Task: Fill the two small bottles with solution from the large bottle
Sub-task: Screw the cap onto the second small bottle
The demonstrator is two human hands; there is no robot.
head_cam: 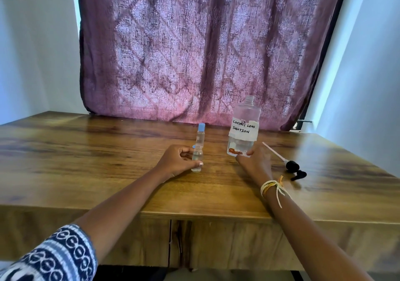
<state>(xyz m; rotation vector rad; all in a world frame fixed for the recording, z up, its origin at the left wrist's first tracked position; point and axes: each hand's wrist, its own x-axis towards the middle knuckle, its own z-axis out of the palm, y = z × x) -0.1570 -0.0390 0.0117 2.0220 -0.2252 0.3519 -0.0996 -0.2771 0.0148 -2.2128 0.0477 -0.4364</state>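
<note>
A large clear bottle (243,129) with a white label reading "contact lens solution" stands uncapped on the wooden table (108,151), liquid in its lower part. My right hand (254,163) grips its base. My left hand (177,161) holds a small clear bottle (197,158) upright on the table; it has no cap and holds liquid. Just behind it stands a second small bottle (200,134) with a blue cap. A blue piece shows between my left fingers, next to the small bottle's neck.
A black pump head with a long white tube (292,166) lies on the table to the right of my right hand. A purple patterned curtain (194,53) hangs behind the table. The table's front edge runs under my forearms.
</note>
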